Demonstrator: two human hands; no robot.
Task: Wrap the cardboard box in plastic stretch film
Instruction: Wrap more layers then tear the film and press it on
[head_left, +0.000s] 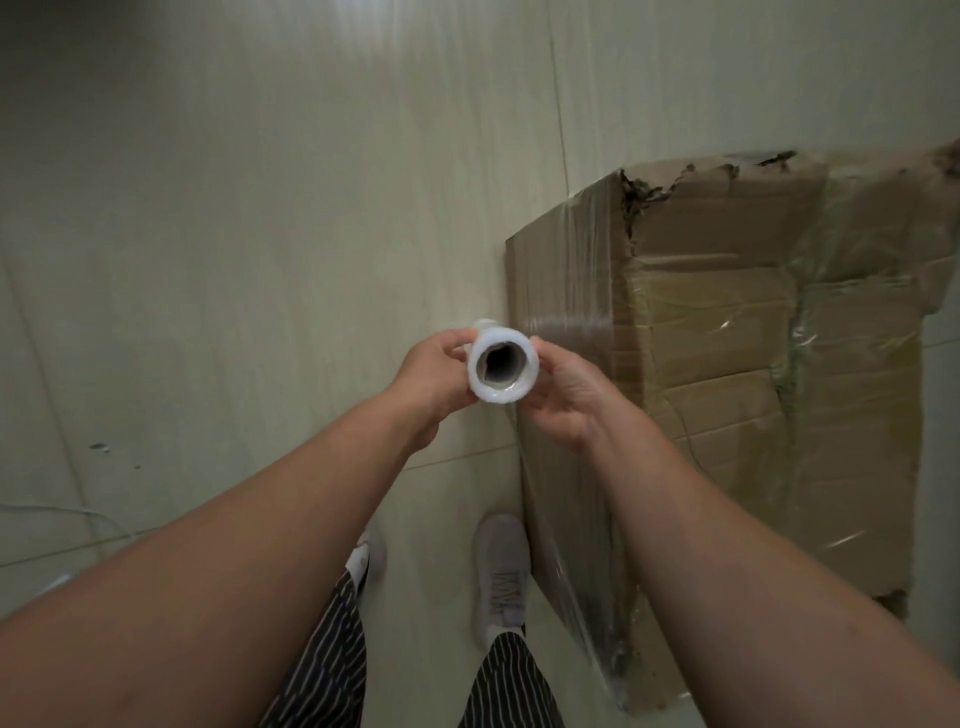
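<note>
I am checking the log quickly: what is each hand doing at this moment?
Left hand: fingers curled round the stretch film roll, holding it.
Right hand: also holding the roll, from the other side.

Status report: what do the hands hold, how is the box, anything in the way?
Left hand and right hand both grip the film roll. Cardboard box partly filmed, far edge torn. Right shoe close beside the box.

We hold the stretch film roll (502, 370) end-on, left hand (432, 376) and right hand (567, 396) gripping its sides. Just right stands the cardboard box (737, 374), film (569, 332) covering its near-left face. Grey shoes (502, 571) rest on the pale floor (260, 260).
</note>
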